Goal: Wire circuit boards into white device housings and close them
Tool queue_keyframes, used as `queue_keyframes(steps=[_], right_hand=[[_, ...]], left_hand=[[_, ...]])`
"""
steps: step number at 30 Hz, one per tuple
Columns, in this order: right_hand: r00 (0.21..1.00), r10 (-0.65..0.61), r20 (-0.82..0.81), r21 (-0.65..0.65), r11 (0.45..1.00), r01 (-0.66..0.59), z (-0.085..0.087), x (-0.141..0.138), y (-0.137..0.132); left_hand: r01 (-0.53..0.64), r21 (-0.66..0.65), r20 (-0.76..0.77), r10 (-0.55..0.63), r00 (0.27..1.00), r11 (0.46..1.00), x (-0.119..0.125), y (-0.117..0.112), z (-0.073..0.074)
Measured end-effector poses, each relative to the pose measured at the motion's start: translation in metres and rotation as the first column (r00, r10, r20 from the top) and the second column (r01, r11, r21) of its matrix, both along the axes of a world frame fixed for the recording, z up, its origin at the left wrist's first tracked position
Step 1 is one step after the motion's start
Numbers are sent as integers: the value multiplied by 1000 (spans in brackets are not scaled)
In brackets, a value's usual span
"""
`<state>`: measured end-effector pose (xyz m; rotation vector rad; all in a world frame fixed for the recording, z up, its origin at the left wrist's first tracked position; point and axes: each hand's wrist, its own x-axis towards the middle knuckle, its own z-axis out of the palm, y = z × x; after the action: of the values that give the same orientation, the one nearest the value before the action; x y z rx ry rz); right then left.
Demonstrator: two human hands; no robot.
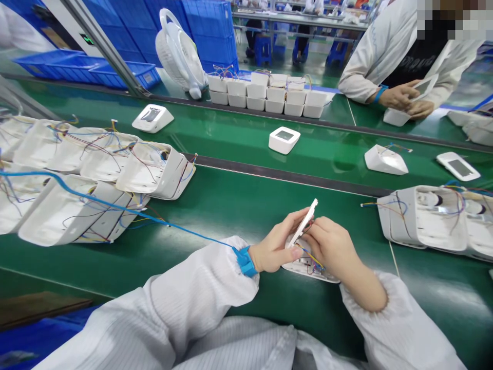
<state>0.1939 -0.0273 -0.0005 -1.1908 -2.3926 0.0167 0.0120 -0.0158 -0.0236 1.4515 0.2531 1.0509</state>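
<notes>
My left hand (278,245) grips a white plastic cover (304,222), tilted up on edge, between thumb and fingers. A blue wrist strap (245,261) with a blue cord circles that wrist. Beneath the cover, an open white housing (327,278) lies on the green table, with yellow, blue and red wires (313,258) inside. My right hand (332,245) is closed against the cover's inner side, close to the wires. Its fingertips are mostly hidden, so what they pinch cannot be made out.
Wired white housings (154,169) stand in rows at left, and more housings (423,218) at right. White devices (285,140) sit on the green strip beyond a dark rail. Stacked white boxes (265,95) and a fan (179,54) stand behind. Across, a person's hands (408,100) hold white parts.
</notes>
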Motion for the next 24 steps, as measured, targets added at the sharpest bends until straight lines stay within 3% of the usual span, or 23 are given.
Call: queue_keyframes(steps=[8, 12, 14, 16, 18, 24], right_hand=[[997, -48, 57, 29, 999, 46, -7, -7, -1], [994, -64, -94, -161, 986, 49, 5, 2, -1], [975, -37, -219, -348, 936, -42, 18, 11, -2], [954, 41, -296, -511, 837, -195, 31, 19, -5], [943, 91, -320, -596, 755, -275, 40, 23, -7], [931, 48, -363, -588, 763, -268, 35, 28, -5]], left_hand=[[-30, 64, -41, 32, 999, 998, 0, 2, -2], [-50, -32, -36, 49, 998, 998, -2, 1, -6], [-57, -88, -34, 55, 998, 994, -2, 0, -6], [-50, -114, -36, 46, 998, 992, -3, 0, -6], [-41, -122, -37, 36, 999, 992, -3, 0, -5], [-31, -81, -43, 27, 999, 996, -3, 0, -2]])
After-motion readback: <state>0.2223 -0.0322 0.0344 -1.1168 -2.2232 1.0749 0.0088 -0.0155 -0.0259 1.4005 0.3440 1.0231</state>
